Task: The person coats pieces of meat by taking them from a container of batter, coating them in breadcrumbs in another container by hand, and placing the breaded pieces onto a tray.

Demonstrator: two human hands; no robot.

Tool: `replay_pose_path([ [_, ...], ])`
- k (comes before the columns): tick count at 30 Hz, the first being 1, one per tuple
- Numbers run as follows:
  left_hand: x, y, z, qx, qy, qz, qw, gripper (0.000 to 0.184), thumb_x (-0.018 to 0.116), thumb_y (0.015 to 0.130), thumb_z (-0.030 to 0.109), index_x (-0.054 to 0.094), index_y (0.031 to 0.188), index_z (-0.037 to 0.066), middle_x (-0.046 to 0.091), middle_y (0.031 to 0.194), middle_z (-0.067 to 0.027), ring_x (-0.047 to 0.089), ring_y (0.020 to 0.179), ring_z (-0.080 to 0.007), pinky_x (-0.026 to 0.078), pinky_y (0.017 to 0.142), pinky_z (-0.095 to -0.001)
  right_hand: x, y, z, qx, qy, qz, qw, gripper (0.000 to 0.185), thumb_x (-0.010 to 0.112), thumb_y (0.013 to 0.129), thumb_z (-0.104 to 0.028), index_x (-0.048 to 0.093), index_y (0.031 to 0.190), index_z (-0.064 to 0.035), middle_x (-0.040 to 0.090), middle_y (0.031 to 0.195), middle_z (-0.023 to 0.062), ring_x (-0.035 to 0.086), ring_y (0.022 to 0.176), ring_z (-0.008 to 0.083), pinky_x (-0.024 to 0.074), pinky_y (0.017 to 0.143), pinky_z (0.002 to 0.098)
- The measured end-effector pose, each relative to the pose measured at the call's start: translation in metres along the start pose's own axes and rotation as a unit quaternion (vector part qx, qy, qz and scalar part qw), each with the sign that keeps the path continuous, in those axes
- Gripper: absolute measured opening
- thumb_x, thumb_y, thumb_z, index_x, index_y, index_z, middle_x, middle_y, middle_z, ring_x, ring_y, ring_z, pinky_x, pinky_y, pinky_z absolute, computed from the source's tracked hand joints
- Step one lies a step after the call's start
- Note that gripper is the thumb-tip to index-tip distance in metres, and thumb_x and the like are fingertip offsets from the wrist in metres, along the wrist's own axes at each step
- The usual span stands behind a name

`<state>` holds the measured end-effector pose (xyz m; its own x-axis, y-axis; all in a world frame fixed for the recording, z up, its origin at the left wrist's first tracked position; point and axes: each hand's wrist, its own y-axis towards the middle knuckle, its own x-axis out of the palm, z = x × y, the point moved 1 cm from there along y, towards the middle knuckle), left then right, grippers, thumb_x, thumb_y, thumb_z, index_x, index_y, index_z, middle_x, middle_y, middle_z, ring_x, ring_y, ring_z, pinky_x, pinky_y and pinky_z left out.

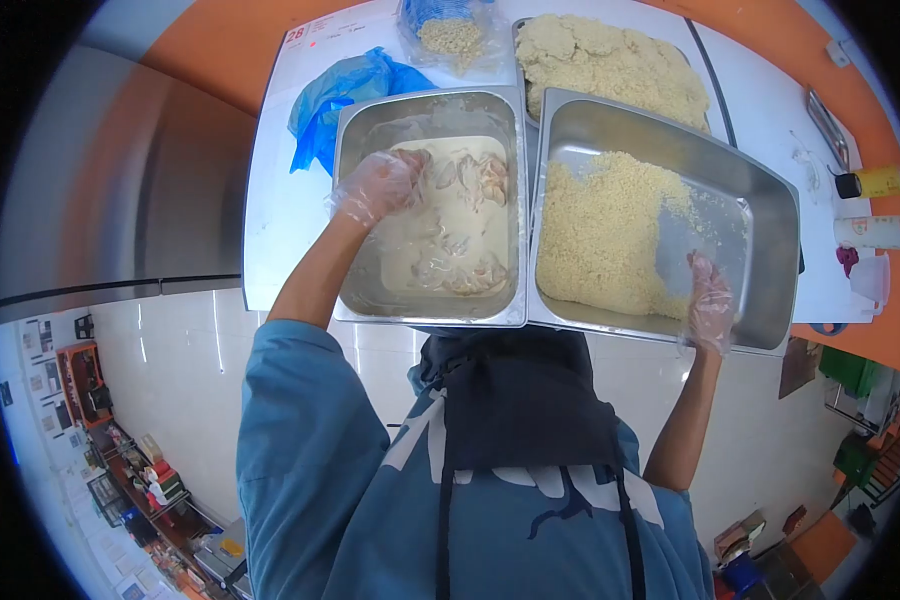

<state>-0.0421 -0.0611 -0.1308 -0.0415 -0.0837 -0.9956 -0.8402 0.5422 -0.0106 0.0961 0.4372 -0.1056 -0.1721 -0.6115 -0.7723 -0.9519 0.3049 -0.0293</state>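
Observation:
My left hand (382,186), in a clear plastic glove, is over the left side of a metal pan (370,285) of pale batter with pieces in it. Its fingers curl down at the batter; what they hold, if anything, is hidden. In the right-hand metal pan (770,240), yellowish crumbs (600,235) cover the left and middle. My right hand (710,300), also gloved, hangs over that pan's front right part, beside the crumbs, fingers drawn together. Whether anything is between them is too small to tell.
Behind the pans stands a tray heaped with crumbs (610,65). A blue plastic bag (355,95) lies at the back left, near another bag holding crumbs (450,38). A yellow bottle (878,182), a white roll (870,232) and a clear container (872,280) are at the right edge.

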Motion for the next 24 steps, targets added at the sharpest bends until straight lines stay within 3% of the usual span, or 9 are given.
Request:
replay_pose_path([
  [5, -0.008, 0.012, -0.007, -0.029, 0.053, 0.028, 0.998, 0.021, 0.054, 0.086, 0.018, 0.060, 0.102, 0.005, 0.065, 0.077, -0.0176, 0.067, 0.071, -0.0341, 0.054, 0.062, -0.0434, -0.001, -0.001, -0.001, -0.004, 0.016, 0.008, 1.000, 0.047, 0.043, 0.100, -0.045, 0.066, 0.115, -0.0056, 0.066, 0.106, 0.0195, 0.061, 0.102, 0.0333, 0.0447, 0.088, 0.0404],
  [8, 0.008, 0.005, -0.014, 0.018, -0.064, 0.060, 0.996, 0.021, 0.047, 0.092, 0.020, 0.059, 0.099, 0.003, 0.066, 0.079, -0.0175, 0.066, 0.073, -0.0335, 0.054, 0.065, -0.0405, 0.000, 0.000, -0.001, 0.001, 0.011, 0.005, 1.000, 0.048, 0.044, 0.100, -0.045, 0.065, 0.116, -0.0052, 0.066, 0.108, 0.0198, 0.061, 0.103, 0.0337, 0.0445, 0.089, 0.0403],
  [11, -0.015, 0.002, 0.006, -0.024, -0.043, -0.008, 0.999, 0.021, 0.046, 0.094, 0.020, 0.061, 0.099, 0.005, 0.066, 0.080, -0.0177, 0.065, 0.075, -0.0354, 0.052, 0.067, -0.0433, -0.005, -0.002, -0.007, -0.009, -0.008, 0.008, 1.000, 0.049, 0.045, 0.099, -0.046, 0.064, 0.117, -0.0040, 0.066, 0.109, 0.0204, 0.062, 0.104, 0.0339, 0.0445, 0.090, 0.0401],
  [14, -0.032, -0.003, 0.008, 0.009, -0.028, -0.003, 1.000, 0.021, 0.047, 0.094, 0.019, 0.061, 0.099, 0.006, 0.066, 0.081, -0.0177, 0.065, 0.074, -0.0343, 0.052, 0.066, -0.0428, -0.008, -0.005, -0.017, 0.009, 0.005, -0.002, 1.000, 0.049, 0.047, 0.099, -0.044, 0.064, 0.117, -0.0027, 0.066, 0.110, 0.0213, 0.062, 0.105, 0.0341, 0.0446, 0.090, 0.0402],
  [17, -0.085, -0.001, 0.031, -0.195, -0.255, -0.123, 0.939, 0.021, 0.045, 0.096, 0.020, 0.061, 0.098, 0.006, 0.065, 0.079, -0.0152, 0.063, 0.071, -0.0312, 0.051, 0.064, -0.0398, -0.008, -0.004, -0.020, 0.017, 0.021, -0.025, 0.999, 0.049, 0.044, 0.100, -0.044, 0.065, 0.119, -0.0043, 0.066, 0.114, 0.0185, 0.060, 0.110, 0.0327, 0.0431, 0.095, 0.0394],
  [20, -0.094, -0.008, 0.037, -0.218, -0.359, -0.142, 0.896, 0.026, 0.044, 0.099, 0.024, 0.062, 0.095, 0.006, 0.064, 0.075, -0.0127, 0.062, 0.068, -0.0279, 0.051, 0.063, -0.0363, -0.007, -0.001, -0.015, 0.014, 0.015, -0.047, 0.999, 0.049, 0.044, 0.100, -0.045, 0.065, 0.119, -0.0052, 0.066, 0.116, 0.0170, 0.059, 0.113, 0.0317, 0.0424, 0.097, 0.0387],
  [22, -0.082, -0.013, 0.033, -0.154, -0.283, -0.104, 0.941, 0.030, 0.043, 0.100, 0.026, 0.063, 0.090, 0.006, 0.063, 0.072, -0.0108, 0.062, 0.068, -0.0256, 0.050, 0.063, -0.0351, -0.006, 0.000, -0.010, -0.011, 0.011, -0.051, 0.999, 0.048, 0.045, 0.100, -0.044, 0.064, 0.119, -0.0039, 0.065, 0.111, 0.0192, 0.060, 0.107, 0.0333, 0.0436, 0.093, 0.0400],
  [24, -0.074, -0.014, 0.035, -0.154, -0.252, -0.105, 0.950, 0.033, 0.043, 0.101, 0.027, 0.063, 0.087, 0.005, 0.063, 0.070, -0.0102, 0.062, 0.068, -0.0246, 0.050, 0.064, -0.0348, -0.005, 0.002, -0.008, -0.064, 0.014, -0.045, 0.997, 0.048, 0.048, 0.099, -0.042, 0.061, 0.120, -0.0014, 0.065, 0.102, 0.0234, 0.061, 0.095, 0.0365, 0.0459, 0.085, 0.0428],
])
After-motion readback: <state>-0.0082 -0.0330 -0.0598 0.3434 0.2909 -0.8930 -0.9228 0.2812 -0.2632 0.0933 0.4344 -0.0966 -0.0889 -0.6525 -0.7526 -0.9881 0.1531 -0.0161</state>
